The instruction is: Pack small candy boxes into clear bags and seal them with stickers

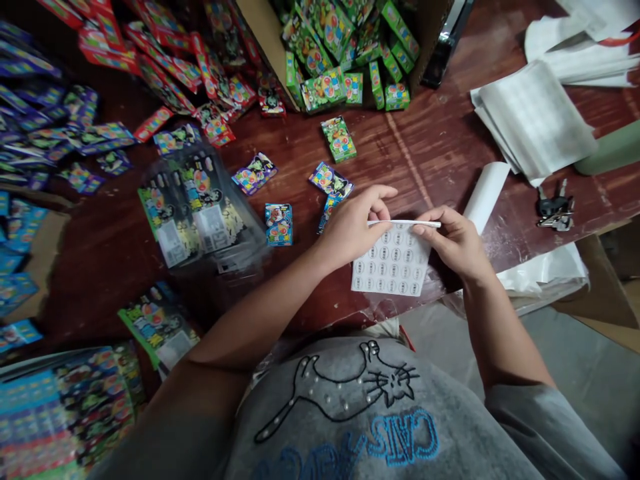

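A white sheet of round printed stickers [393, 267] hangs between my two hands over the table's front edge, its top edge rolled or folded over. My left hand [357, 217] pinches that top edge between thumb and fingers on the left. On the right, my right hand [453, 240] grips the other end of the edge. Just beyond my left hand lie a purple small box [331, 179] and a blue box [327, 210] partly hidden by the hand. A green box [339, 139], another purple box [255, 173] and a blue box [279, 224] lie farther off.
A carton [265, 47] of green boxes stands at the back, beside heaps of red boxes [165, 67] and purple boxes [40, 120]. Clear printed bags [200, 207] lie left. At right are a white paper roll [487, 193], keys [555, 207] and stacked sheets [537, 120].
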The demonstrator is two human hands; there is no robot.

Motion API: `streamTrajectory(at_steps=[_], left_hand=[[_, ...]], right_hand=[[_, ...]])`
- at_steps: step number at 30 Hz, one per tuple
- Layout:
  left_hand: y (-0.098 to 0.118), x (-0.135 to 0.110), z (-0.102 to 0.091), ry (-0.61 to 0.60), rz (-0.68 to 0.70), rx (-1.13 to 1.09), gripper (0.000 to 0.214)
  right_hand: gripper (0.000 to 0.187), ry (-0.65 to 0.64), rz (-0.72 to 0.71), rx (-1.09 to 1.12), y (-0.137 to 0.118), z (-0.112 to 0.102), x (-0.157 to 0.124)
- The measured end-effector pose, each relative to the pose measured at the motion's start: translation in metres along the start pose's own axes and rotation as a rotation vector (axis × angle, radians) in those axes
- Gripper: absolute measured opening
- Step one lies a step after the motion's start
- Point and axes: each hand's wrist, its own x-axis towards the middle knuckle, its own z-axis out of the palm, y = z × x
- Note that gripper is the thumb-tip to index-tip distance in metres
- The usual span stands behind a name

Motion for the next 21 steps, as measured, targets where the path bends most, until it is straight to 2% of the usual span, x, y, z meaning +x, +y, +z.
streamTrajectory(at_steps=[4, 7, 8, 10, 12, 13, 15, 17, 19, 21], left_hand=[[-0.003, 0.012, -0.013, -0.051, -0.051, 0.109, 0.055], [0.001, 0.009, -0.019, 0.108, 0.072, 0.378, 0.072], [0.002, 0.005, -0.018, 0.163, 0.139, 0.474, 0.072], [0.004, -0.008, -0.007, 0.175, 0.286, 0.634, 0.048], [0.000, -0.023, 0.012, 0.075, 0.380, 0.744, 0.021], [-0.004, -0.029, 0.022, 0.029, 0.395, 0.780, 0.019], [-0.014, -0.039, 0.040, -0.005, 0.365, 0.822, 0.021], [-0.022, -0.043, 0.049, 0.012, 0.325, 0.823, 0.026], [-0.027, -0.041, 0.049, 0.040, 0.283, 0.773, 0.026], [-0.028, -0.034, 0.042, 0.121, 0.231, 0.650, 0.034]], right_hand=[[0.030, 0.042, 0.007, -0.022, 0.001, -0.002, 0.001], [0.037, 0.108, 0.053, -0.069, 0.004, -0.006, 0.003], [0.038, 0.123, 0.062, -0.098, 0.006, -0.007, 0.004], [0.039, 0.135, 0.057, -0.176, 0.010, -0.008, 0.007], [0.038, 0.146, 0.034, -0.255, 0.015, -0.007, 0.009], [0.035, 0.157, 0.020, -0.293, 0.017, -0.006, 0.010], [0.031, 0.181, -0.002, -0.365, 0.020, -0.004, 0.012], [0.027, 0.203, -0.009, -0.416, 0.020, -0.002, 0.013], [0.026, 0.204, -0.004, -0.413, 0.019, -0.001, 0.013], [0.027, 0.180, -0.003, -0.340, 0.016, -0.003, 0.012]])
